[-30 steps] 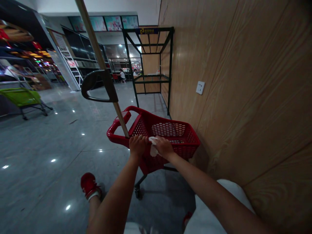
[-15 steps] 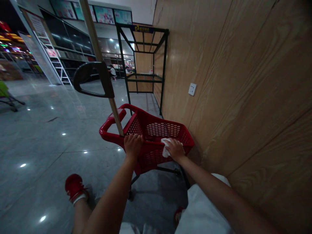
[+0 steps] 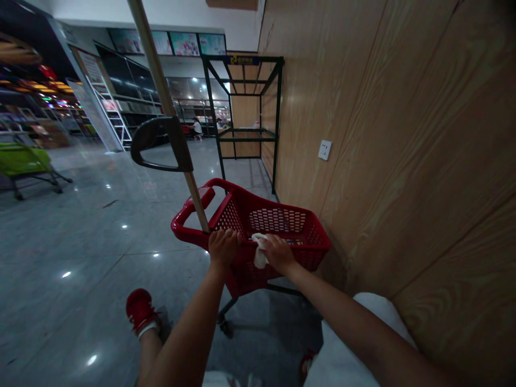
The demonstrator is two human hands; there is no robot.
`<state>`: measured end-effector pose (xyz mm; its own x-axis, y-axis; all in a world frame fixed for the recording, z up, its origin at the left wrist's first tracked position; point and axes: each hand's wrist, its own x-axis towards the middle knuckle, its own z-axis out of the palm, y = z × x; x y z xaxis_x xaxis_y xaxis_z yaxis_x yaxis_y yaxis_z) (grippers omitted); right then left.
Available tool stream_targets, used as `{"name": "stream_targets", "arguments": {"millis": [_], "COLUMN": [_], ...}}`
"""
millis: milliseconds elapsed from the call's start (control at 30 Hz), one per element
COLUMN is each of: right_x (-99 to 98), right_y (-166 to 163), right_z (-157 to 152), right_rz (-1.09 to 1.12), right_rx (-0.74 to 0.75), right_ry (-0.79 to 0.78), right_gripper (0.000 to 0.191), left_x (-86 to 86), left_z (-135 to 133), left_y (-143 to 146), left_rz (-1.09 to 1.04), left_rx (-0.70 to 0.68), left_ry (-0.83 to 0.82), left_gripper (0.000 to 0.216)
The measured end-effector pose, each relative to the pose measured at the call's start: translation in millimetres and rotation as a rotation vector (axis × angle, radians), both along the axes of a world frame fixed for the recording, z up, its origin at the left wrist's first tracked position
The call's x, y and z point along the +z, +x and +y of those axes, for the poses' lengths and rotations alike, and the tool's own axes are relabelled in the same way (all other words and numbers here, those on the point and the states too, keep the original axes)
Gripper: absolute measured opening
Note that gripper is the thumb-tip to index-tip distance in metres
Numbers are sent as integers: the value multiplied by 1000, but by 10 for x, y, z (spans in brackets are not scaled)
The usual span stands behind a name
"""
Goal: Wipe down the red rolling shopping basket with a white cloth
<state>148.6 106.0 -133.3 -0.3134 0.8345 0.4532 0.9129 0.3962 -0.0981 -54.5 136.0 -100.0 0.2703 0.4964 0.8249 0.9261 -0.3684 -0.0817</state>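
A red plastic shopping cart (image 3: pixel 278 207) with perforated basket walls stands in front of me. My left hand (image 3: pixel 223 247) is closed over the near rim of its basket, close to the handle end. Farther right along that rim, my right hand (image 3: pixel 279 253) presses a crumpled white cloth (image 3: pixel 260 252) against the red plastic. Part of the cloth hangs down the outer side, and the rest is hidden under my fingers. A tan pole (image 3: pixel 155 64) with a dark loop grip (image 3: pixel 161 144) rises at a tilt from beside my left hand.
A wood-panelled wall (image 3: pixel 382 134) with a white socket (image 3: pixel 324 150) runs along the right. Behind the cart stands a dark metal rack (image 3: pixel 278 118). A green cart (image 3: pixel 24 159) is at the far left, a ladder (image 3: pixel 113 115) beyond. A person (image 3: pixel 197 128) crouches far back.
My right hand has slid left along the rim with the white cloth, nearer my left hand. My left hand keeps its place on the rim. The view has turned slightly left and up.
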Motion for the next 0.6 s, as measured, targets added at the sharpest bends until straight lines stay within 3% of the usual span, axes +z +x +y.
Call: {"name": "stream_targets", "arguments": {"millis": [233, 433, 600], "right_x": [-282, -305, -332], "right_y": [897, 987, 1122], "right_z": [-134, -214, -297], "right_rz": [-73, -87, -94], "right_rx": [-111, -162, -89], "right_ry": [18, 16, -56], "right_gripper": [37, 40, 41], "left_x": [5, 37, 95], "left_z": [35, -66, -147], "left_y": [-11, -37, -194], "left_rz": [82, 104, 146], "left_rx": [32, 22, -1], "left_ry": [157, 122, 0], "left_gripper": [27, 26, 28]}}
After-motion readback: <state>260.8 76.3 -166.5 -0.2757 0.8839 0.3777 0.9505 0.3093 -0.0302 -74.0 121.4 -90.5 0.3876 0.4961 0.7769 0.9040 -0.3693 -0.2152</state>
